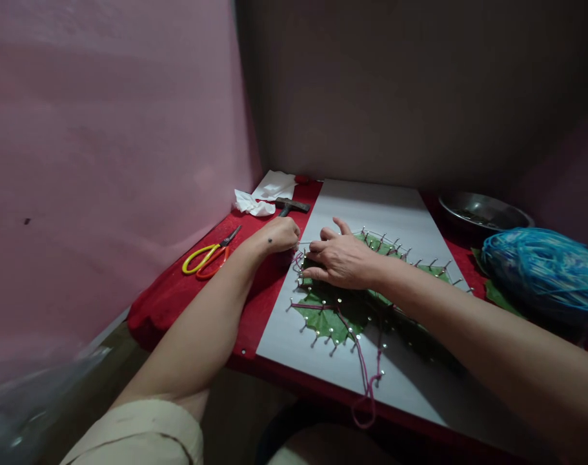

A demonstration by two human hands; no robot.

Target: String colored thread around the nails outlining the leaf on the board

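Observation:
My left hand (pixel 284 234) is closed in a fist at the left edge of the white board (pixel 371 197). A thin thread (pixel 304 243) runs from it toward my right hand. Over a green leaf (pixel 330 323) on the board, my right hand (pixel 342 258) is spread, thumb and fingers apart, some fingertips beside the nails. Many upright nails (pixel 333 349) follow the leaf's outline. Magenta yarn (pixel 361 361) is strung on some of them, and a loop hangs over the board's front edge. My right hand and forearm hide part of the leaf.
Scissors with yellow and orange handles (pixel 207 259) lie on the red cloth (pixel 177 303) at left. Behind them are a hammer (pixel 292 205) and crumpled white paper (pixel 252 204). A metal bowl (pixel 487 210) and a big blue yarn ball (pixel 545 271) stand at right.

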